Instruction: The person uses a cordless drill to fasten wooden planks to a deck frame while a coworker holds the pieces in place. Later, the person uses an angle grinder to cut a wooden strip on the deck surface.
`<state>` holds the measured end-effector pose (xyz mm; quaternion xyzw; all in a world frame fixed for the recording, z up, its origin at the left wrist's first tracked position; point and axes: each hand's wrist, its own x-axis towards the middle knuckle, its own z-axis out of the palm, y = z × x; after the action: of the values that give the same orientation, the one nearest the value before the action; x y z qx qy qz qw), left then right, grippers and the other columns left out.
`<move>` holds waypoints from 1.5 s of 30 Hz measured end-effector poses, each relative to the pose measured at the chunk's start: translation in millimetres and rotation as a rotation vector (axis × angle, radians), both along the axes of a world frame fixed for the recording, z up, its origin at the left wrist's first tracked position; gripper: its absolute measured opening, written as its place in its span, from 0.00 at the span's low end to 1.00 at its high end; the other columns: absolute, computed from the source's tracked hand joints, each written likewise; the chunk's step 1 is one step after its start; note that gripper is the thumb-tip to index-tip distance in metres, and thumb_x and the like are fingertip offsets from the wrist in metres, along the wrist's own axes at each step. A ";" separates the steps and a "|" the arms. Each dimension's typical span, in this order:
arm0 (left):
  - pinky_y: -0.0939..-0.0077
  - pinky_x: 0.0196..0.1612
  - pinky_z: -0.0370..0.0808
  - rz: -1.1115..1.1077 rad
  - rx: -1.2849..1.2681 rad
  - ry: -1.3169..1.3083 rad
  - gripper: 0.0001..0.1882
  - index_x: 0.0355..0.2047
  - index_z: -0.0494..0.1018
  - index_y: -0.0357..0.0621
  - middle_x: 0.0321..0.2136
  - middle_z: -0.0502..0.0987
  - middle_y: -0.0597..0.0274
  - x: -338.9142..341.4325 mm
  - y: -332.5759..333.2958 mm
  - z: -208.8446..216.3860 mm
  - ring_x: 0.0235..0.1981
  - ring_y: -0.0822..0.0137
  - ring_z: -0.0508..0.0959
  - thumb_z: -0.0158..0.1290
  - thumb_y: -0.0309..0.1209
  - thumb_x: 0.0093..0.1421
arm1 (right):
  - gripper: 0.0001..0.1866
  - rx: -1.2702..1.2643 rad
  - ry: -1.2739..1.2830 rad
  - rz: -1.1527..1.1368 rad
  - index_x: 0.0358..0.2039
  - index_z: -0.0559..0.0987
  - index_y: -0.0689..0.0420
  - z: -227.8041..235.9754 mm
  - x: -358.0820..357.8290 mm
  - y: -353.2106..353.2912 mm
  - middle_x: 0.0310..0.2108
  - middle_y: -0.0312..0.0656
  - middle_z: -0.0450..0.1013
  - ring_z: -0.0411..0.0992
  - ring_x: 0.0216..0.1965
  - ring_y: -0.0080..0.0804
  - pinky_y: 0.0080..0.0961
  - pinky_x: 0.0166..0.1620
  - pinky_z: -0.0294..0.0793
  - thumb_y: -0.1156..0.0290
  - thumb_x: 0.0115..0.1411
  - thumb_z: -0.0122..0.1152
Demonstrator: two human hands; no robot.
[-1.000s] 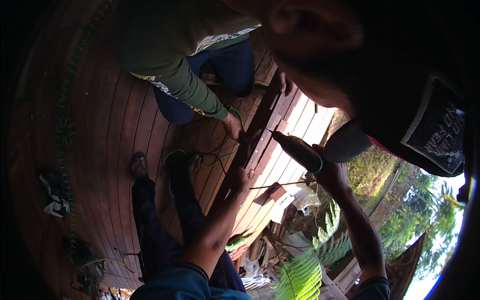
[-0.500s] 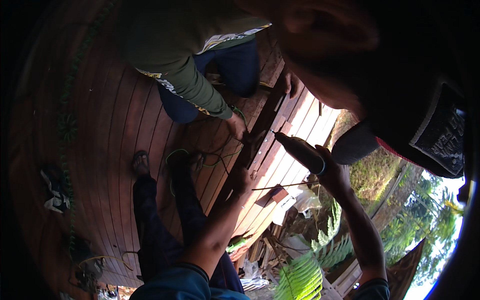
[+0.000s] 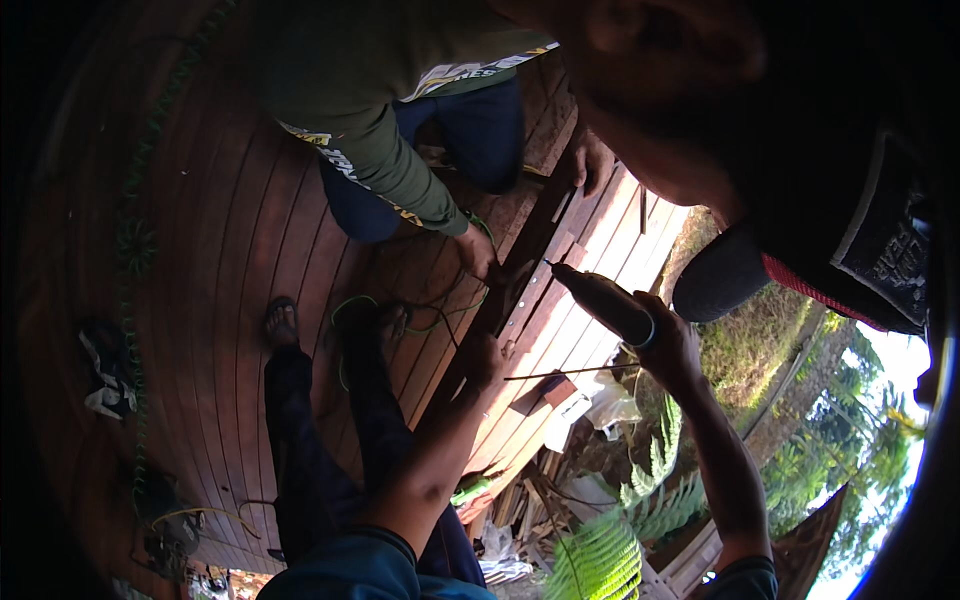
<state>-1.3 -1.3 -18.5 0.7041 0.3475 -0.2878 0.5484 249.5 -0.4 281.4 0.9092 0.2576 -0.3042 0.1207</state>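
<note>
In my right hand [image 3: 668, 345] is a dark power drill [image 3: 605, 303], gripped at its back end. Its thin bit points up and left, close over a long dark wooden board [image 3: 533, 225]; I cannot tell whether it touches. My left hand [image 3: 484, 363] is closed round the near part of that board, fingers partly hidden in shadow. A row of small bright dots [image 3: 515, 310] runs along the wood between my hands and the bit. A co-worker's hand [image 3: 477, 252] is at the board's left side, and their other hand [image 3: 594, 163] rests on its far end.
The co-worker in a green long-sleeved shirt [image 3: 400, 150] kneels opposite, their capped head leaning in at the upper right. A green cord [image 3: 440, 318] loops on the plank deck [image 3: 220, 250] by my feet. Beyond the deck's right edge are scrap wood, plastic and a fern [image 3: 600, 560].
Both my hands, the drill and the board stay nearly in place. The co-worker's capped head has shifted slightly up, and the whole view has moved a little.
</note>
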 end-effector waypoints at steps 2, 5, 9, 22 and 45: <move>0.50 0.42 0.76 -0.029 -0.031 0.013 0.31 0.40 0.77 0.33 0.34 0.79 0.40 1.1 -0.4 0.1 0.37 0.43 0.80 0.57 0.56 0.63 | 0.28 -0.011 0.002 0.013 0.56 0.78 0.49 -0.9 1.8 -2.0 0.42 0.50 0.82 0.81 0.45 0.54 0.45 0.44 0.80 0.69 0.53 0.72; 0.50 0.41 0.76 -0.011 0.003 -0.004 0.31 0.39 0.77 0.33 0.34 0.79 0.40 0.7 -4.2 0.0 0.36 0.44 0.80 0.58 0.57 0.63 | 0.28 -0.019 0.011 0.019 0.56 0.78 0.49 -4.0 6.4 -4.7 0.42 0.50 0.82 0.81 0.44 0.54 0.45 0.44 0.80 0.70 0.53 0.72; 0.51 0.39 0.77 0.091 0.138 -0.078 0.32 0.37 0.77 0.33 0.33 0.80 0.40 -3.2 -10.9 -0.8 0.35 0.43 0.81 0.60 0.58 0.60 | 0.28 -0.052 0.039 0.013 0.56 0.79 0.49 -5.6 10.3 -7.0 0.41 0.51 0.82 0.81 0.44 0.53 0.44 0.44 0.81 0.73 0.52 0.71; 0.53 0.35 0.78 0.097 0.167 -0.085 0.33 0.35 0.76 0.32 0.31 0.80 0.42 -3.6 -12.2 -3.0 0.33 0.45 0.82 0.66 0.57 0.56 | 0.27 0.038 0.043 0.047 0.55 0.78 0.47 1.5 6.2 12.9 0.39 0.51 0.82 0.82 0.42 0.53 0.46 0.45 0.81 0.73 0.52 0.69; 0.57 0.70 0.63 -0.117 -0.086 -0.124 0.65 0.71 0.53 0.25 0.67 0.63 0.30 -73.6 108.1 16.0 0.69 0.43 0.65 0.63 0.69 0.52 | 0.40 0.504 0.226 -0.943 0.62 0.66 0.66 100.4 -189.3 -49.5 0.29 0.59 0.80 0.82 0.34 0.55 0.45 0.38 0.79 0.55 0.59 0.72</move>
<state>-74.9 106.8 -2.5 0.7155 0.2585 -0.2896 0.5808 60.1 -49.9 381.7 0.8884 -0.1019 -0.3501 -0.2788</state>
